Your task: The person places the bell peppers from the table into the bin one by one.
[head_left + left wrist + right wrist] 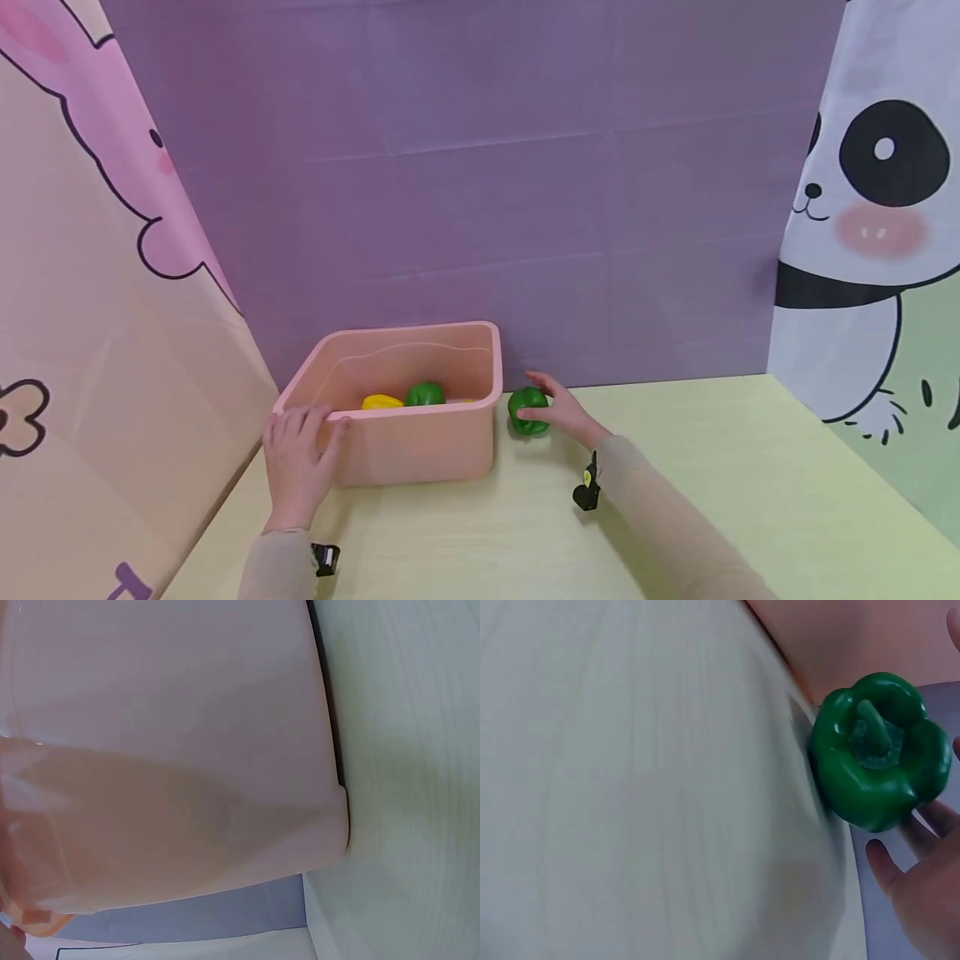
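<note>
A pink plastic bin (420,450) stands on the table, with a yellow bell pepper (382,402) and a green bell pepper (425,394) partly visible inside. My left hand (296,458) grips the rim at the bin's near left corner, its fingers over the edge. Just right of the bin, another green bell pepper (881,754) lies on its side on the table, its stem end facing the right wrist camera. Around it my right hand (558,412) is spread, thumb on the near side and fingers beyond; in the right wrist view the thumb stands apart from the pepper.
The pale wooden table (675,450) reaches back to a purple cloth backdrop (525,208). Printed cloth panels bound both sides, one with a panda (862,233). In the left wrist view the bin wall (172,750) takes up most of the picture.
</note>
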Motion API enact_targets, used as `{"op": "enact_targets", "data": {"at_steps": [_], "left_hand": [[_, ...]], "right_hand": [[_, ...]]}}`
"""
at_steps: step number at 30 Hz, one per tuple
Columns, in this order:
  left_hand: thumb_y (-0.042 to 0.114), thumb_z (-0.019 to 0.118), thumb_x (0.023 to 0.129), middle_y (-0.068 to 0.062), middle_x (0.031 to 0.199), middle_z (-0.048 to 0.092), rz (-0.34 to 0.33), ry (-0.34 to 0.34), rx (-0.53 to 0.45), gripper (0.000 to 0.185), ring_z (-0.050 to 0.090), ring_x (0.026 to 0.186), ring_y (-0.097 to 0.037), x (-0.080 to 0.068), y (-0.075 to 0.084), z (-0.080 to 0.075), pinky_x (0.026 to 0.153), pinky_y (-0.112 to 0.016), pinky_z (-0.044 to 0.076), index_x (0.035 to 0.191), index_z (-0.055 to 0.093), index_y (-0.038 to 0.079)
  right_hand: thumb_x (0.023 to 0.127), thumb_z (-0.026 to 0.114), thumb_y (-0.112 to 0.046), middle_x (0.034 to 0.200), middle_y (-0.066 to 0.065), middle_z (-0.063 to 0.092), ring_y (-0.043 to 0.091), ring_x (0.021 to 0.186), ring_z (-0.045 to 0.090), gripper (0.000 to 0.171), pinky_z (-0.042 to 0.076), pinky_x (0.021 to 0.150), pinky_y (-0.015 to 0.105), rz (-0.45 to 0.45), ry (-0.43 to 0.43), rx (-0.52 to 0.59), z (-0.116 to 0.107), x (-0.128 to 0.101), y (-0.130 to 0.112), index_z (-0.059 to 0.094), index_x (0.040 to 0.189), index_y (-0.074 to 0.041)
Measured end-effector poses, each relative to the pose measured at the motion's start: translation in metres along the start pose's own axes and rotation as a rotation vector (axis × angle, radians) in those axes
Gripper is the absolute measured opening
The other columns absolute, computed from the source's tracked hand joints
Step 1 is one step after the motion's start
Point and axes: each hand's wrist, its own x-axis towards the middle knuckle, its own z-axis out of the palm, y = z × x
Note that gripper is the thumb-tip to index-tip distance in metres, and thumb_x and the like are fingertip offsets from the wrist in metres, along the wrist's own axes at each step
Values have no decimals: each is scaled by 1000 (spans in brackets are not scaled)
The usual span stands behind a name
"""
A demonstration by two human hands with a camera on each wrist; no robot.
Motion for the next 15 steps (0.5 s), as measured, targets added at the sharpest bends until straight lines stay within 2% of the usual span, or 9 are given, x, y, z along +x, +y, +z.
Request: {"op": "enact_targets", "data": {"at_steps": [8,15], "left_hand": [[37,61,94,-17,104,59,-2,-7,8,37,47,108,-39,1,1,0,109,-59,15,107,63,3],[32,64,92,-16,105,59,-17,-19,16,32,47,109,-38,0,0,0,109,-60,15,108,63,4]], "right_hand": [[77,83,-20,147,17,40,31,119,50,85,40,101,47,12,25,19,8,6,3,37,147,-7],[73,85,-16,143,15,45,31,113,54,86,43,98,46,44,61,28,15,11,8,41,146,-8]]}}
